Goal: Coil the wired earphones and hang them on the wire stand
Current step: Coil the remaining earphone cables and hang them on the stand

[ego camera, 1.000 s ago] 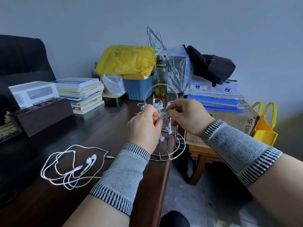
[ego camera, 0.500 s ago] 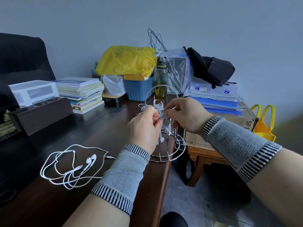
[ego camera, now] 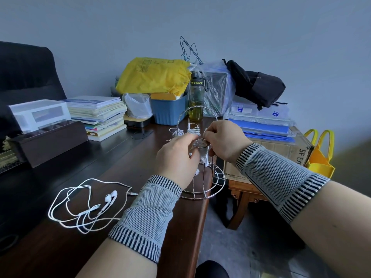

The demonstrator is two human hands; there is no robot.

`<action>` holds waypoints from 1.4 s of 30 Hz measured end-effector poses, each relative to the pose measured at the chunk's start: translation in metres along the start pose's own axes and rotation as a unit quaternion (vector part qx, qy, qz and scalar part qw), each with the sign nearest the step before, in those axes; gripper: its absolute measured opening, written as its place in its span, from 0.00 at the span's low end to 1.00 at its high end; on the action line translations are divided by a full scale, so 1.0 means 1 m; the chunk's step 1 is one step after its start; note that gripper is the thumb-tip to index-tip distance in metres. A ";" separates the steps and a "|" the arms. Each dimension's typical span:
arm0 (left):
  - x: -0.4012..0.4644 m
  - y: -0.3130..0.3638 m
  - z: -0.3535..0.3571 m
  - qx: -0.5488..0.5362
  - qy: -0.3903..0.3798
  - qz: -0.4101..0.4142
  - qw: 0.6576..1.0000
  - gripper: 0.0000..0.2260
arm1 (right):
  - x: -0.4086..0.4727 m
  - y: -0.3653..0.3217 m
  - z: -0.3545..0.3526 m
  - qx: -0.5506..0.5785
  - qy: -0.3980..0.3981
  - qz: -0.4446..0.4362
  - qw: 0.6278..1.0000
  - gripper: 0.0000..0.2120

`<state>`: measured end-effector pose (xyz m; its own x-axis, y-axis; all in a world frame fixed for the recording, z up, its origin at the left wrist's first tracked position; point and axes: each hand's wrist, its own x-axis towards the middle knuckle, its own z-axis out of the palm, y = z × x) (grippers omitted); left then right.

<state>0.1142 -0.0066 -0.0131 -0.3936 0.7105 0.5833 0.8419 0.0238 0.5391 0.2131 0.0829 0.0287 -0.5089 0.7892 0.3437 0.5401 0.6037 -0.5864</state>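
Left hand (ego camera: 176, 157) shifted nearer right hand (ego camera: 222, 141).

Probably office: desk (ego camera: 60, 247), stacked books (ego camera: 100, 115).

I see the wire stand (ego camera: 202, 157) at the table (ego camera: 124, 157) edge; loose earphones (ego camera: 90, 205) lie left of it, a bottle (ego camera: 196, 101) behind it.

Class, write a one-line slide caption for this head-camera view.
Both hands hang coiled earphones on a wire stand; another pair lies loose on the desk.
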 end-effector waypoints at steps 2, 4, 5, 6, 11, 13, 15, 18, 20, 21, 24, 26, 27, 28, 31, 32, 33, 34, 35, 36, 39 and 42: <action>0.000 0.000 0.000 -0.001 -0.004 0.005 1.000 0.16 | 0.001 -0.001 0.001 -0.014 0.005 0.003 1.000 0.11; 0.001 -0.001 0.000 0.002 -0.003 0.014 1.000 0.15 | 0.003 -0.001 0.002 -0.023 0.010 0.009 1.000 0.11; 0.001 -0.001 0.000 0.004 -0.001 0.020 1.000 0.15 | 0.004 -0.001 0.002 -0.024 0.012 0.014 1.000 0.11; 0.000 -0.001 0.001 0.004 0.001 0.027 1.000 0.15 | 0.004 0.000 0.003 -0.024 0.013 0.019 0.999 0.11; -0.001 0.001 -0.001 0.040 -0.003 0.045 0.998 0.15 | 0.004 0.001 0.004 -0.016 0.028 0.028 0.999 0.10; 0.000 0.003 -0.002 0.080 -0.013 0.041 0.996 0.16 | 0.001 0.002 0.004 -0.017 0.048 0.017 0.999 0.07; 0.000 0.005 -0.002 0.101 -0.020 0.030 0.994 0.16 | -0.003 0.004 0.004 0.015 0.058 0.008 0.998 0.03; 0.001 0.008 -0.003 0.110 -0.023 0.010 0.994 0.16 | -0.011 0.010 0.002 0.114 0.035 0.002 0.993 0.04; 0.002 0.010 -0.003 0.119 -0.028 0.001 0.993 0.16 | -0.015 0.015 0.000 0.170 0.007 -0.001 0.985 0.04; 0.002 0.011 -0.003 0.124 -0.031 -0.002 0.992 0.16 | -0.017 0.017 -0.001 0.183 -0.003 -0.008 0.983 0.04; 0.001 0.013 -0.003 0.136 -0.040 -0.006 0.990 0.16 | -0.019 0.022 -0.001 0.189 -0.003 -0.028 0.982 0.04; 0.001 0.013 -0.003 0.139 -0.045 -0.007 0.989 0.16 | -0.019 0.023 0.002 0.171 0.016 -0.032 0.985 0.04; 0.001 0.013 -0.003 0.140 -0.045 -0.006 0.989 0.16 | -0.019 0.023 0.004 0.158 0.029 -0.030 0.986 0.04; 0.001 0.013 -0.003 0.141 -0.045 -0.004 0.989 0.16 | -0.018 0.023 0.006 0.144 0.042 -0.029 0.988 0.05; 0.002 0.013 -0.002 0.147 -0.044 0.001 0.988 0.16 | -0.016 0.023 0.013 0.099 0.079 -0.036 0.991 0.06; 0.002 0.012 -0.002 0.148 -0.042 0.002 0.988 0.16 | -0.017 0.023 0.015 0.081 0.087 -0.040 0.992 0.06; 0.002 0.011 -0.001 0.148 -0.041 0.004 0.988 0.16 | -0.017 0.023 0.017 0.061 0.092 -0.044 0.993 0.06; 0.003 0.011 -0.001 0.149 -0.039 0.005 0.988 0.16 | -0.019 0.023 0.018 0.040 0.097 -0.050 0.993 0.06; 0.003 0.010 0.000 0.150 -0.039 0.007 0.988 0.16 | -0.020 0.024 0.020 0.023 0.100 -0.056 0.993 0.07; 0.004 0.010 0.001 0.152 -0.038 0.007 0.988 0.16 | -0.022 0.024 0.021 0.011 0.103 -0.063 0.993 0.08; 0.005 0.009 0.003 0.163 -0.038 0.008 0.986 0.16 | -0.027 0.026 0.022 -0.002 0.103 -0.072 0.992 0.11; 0.005 0.009 0.003 0.176 -0.036 0.009 0.984 0.17 | -0.029 0.027 0.022 0.007 0.100 -0.078 0.992 0.13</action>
<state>0.1210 -0.0010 -0.0073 -0.3610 0.7604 0.5399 0.9292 0.2440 0.2776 0.2276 0.0739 -0.0138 -0.4414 0.6931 0.5699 0.4545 0.7203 -0.5240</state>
